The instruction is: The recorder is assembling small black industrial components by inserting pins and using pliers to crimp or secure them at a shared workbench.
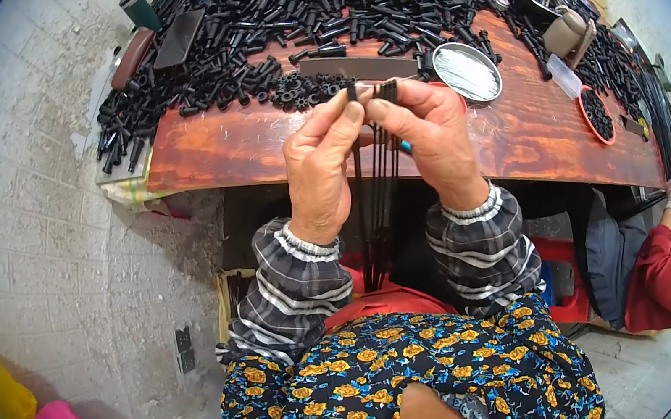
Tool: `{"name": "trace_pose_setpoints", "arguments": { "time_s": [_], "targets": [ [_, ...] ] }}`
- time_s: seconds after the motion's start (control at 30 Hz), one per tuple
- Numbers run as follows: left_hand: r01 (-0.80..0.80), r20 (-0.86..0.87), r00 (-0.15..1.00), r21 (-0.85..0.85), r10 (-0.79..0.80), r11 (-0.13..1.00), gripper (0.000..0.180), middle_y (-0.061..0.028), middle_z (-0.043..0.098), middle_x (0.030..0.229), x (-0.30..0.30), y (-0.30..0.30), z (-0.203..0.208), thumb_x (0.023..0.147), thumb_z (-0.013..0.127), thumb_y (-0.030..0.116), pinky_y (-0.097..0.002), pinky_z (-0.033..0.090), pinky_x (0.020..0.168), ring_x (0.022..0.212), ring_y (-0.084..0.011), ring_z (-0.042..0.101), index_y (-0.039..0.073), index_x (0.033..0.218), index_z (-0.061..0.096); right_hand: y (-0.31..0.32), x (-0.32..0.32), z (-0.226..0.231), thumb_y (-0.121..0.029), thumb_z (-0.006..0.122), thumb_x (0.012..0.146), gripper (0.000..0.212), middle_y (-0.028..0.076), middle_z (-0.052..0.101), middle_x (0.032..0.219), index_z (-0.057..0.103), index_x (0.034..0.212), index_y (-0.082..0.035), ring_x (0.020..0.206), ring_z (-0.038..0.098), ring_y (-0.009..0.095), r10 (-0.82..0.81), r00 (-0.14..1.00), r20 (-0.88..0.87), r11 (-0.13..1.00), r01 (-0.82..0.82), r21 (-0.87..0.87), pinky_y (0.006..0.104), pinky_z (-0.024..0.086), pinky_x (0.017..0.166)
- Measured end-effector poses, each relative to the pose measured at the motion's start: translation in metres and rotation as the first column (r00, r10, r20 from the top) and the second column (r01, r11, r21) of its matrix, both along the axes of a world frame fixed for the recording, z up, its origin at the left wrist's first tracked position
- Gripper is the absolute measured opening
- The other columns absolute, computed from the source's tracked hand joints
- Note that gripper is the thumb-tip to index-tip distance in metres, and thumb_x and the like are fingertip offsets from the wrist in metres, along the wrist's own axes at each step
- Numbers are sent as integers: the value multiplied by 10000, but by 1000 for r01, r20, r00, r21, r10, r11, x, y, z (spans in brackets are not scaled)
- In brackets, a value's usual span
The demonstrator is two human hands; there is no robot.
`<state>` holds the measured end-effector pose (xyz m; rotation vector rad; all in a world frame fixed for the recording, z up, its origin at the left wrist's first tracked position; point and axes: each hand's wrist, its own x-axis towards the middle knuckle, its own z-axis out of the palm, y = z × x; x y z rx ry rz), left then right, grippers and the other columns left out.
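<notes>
Your left hand (317, 165) and right hand (438, 141) each pinch slim black strands (380, 157), blocky at the top, dangling between your forearms, overlapping too much to count. Past them, on one wooden table (539, 144), one round metal dish (484, 99) of white sticks (466, 72) and one flat metal bar (359, 68) sit close; beyond, countless black bolts (275, 10) crowd the far side, with one phone (179, 39).
</notes>
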<state>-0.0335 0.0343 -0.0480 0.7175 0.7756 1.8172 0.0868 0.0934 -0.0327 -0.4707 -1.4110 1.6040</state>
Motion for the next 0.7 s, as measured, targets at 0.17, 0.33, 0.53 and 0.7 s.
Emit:
{"name": "trace_pose_setpoints", "arguments": {
  "time_s": [0.17, 0.33, 0.53, 0.7],
  "targets": [
    [-83, -263, 962, -54, 66, 995, 266, -55, 663, 1009, -27, -10, -26, 912, 600, 104, -251, 509, 751, 880, -114, 624, -14, 1148, 631, 12, -1, -9, -111, 651, 884, 172, 4, 679, 874, 689, 1002, 8, 748, 579, 37, -34, 999, 27, 999, 34, 13, 189, 465, 654],
    [-503, -654, 687, -114, 316, 857, 171, -22, 631, 786, -91, 3, -53, 843, 602, 3, -199, 454, 524, 626, -61, 552, -28, 988, 689, 20, 2, -12, -137, 666, 873, 179, 2, 677, 846, 696, 976, 7, 730, 575, 39, -15, 1000, 16, 999, 16, -41, 178, 447, 641],
    [-535, -926, 256, 102, 276, 839, 267, -89, 599, 787, -139, 45, -69, 720, 676, 65, -316, 489, 654, 715, -195, 601, 37, 984, 705, 25, 4, -17, -134, 666, 870, 178, 26, 687, 862, 695, 972, 9, 767, 599, 63, -4, 1000, 4, 999, 5, -53, 200, 466, 690],
    [-529, -984, 84, 91, 159, 844, 265, -107, 564, 750, -139, 67, -73, 677, 675, 92, -377, 478, 657, 706, -259, 587, 95, 938, 719, 27, 4, -19, -135, 663, 870, 182, 40, 689, 872, 692, 974, 12, 797, 613, 85, 11, 1000, -20, 999, -12, -42, 226, 483, 741]
  ]
}}
